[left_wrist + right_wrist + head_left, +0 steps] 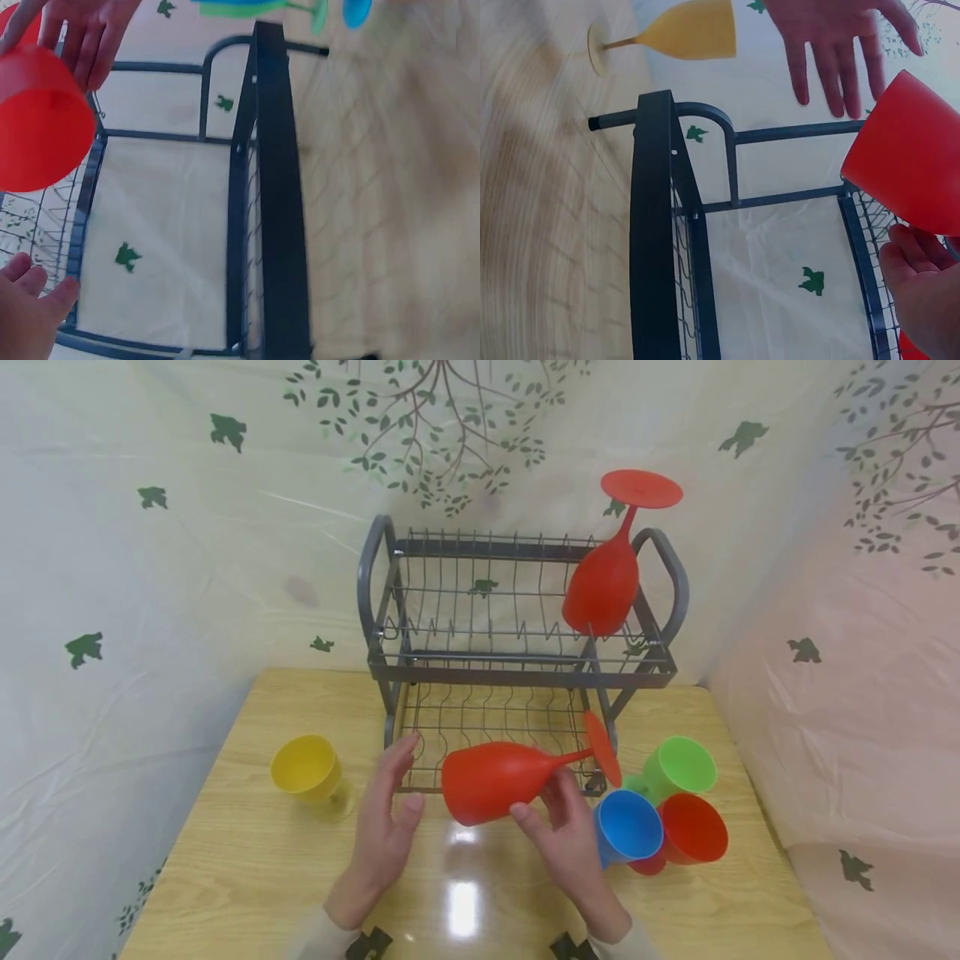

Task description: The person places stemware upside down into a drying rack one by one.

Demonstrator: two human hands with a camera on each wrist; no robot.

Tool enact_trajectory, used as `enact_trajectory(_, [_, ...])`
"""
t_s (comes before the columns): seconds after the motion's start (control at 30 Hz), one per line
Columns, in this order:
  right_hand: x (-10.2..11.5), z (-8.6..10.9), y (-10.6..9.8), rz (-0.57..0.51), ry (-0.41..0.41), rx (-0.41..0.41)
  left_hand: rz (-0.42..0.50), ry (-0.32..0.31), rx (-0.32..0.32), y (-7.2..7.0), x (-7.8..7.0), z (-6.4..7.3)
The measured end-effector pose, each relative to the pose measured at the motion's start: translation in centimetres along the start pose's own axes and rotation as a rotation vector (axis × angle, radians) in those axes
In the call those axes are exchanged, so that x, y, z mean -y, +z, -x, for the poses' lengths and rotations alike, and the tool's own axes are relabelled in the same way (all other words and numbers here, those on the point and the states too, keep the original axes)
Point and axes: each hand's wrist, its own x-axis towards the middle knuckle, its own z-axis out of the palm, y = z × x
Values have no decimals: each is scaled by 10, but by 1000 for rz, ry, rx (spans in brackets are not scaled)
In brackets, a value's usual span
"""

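In the head view my right hand (558,831) holds a red plastic goblet (495,777) near the base of its bowl. The goblet lies on its side in the air, mouth to the left and foot to the right, in front of the rack's lower tier. My left hand (386,831) is beside the goblet's mouth with its fingers extended, apart from it, and holds nothing. From the left wrist, the goblet's open mouth (45,135) shows. A second red goblet (603,585) hangs upside down at the right end of the dark dish rack's upper tier (480,675).
A yellow goblet (306,768) stands on the wooden table (247,868) left of the rack. At right are grouped a green goblet (680,767), a blue goblet (628,825) and another red goblet (693,829). Patterned cloth (187,610) hangs behind and along the sides.
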Motion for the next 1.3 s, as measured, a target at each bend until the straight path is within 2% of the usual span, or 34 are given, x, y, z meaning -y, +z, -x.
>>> enact_trajectory(0.1, [3,-1,-3,9,5,-8,-93,118,-34,-5,0,-9])
enact_trajectory(0.27, [4,-3,-7,14,-1,-12,-205,249,-42,-16,-4,-23])
enact_trajectory(0.47, [3,-5,-11,39,-42,-17,-341,335,-54,-30,-11,-39])
enact_trajectory(0.67, [6,-7,-14,47,-57,-18,-476,418,-90,-38,-15,-56])
enact_trajectory(0.87, [10,-9,-17,42,-98,-8,-597,396,-46,-42,-16,-68])
enact_trajectory(1.07, [15,-10,-18,58,-96,-7,-696,361,-25,-43,-15,-76])
enact_trajectory(1.3, [22,-14,-22,91,-142,2,-770,273,38,-44,-14,-80])
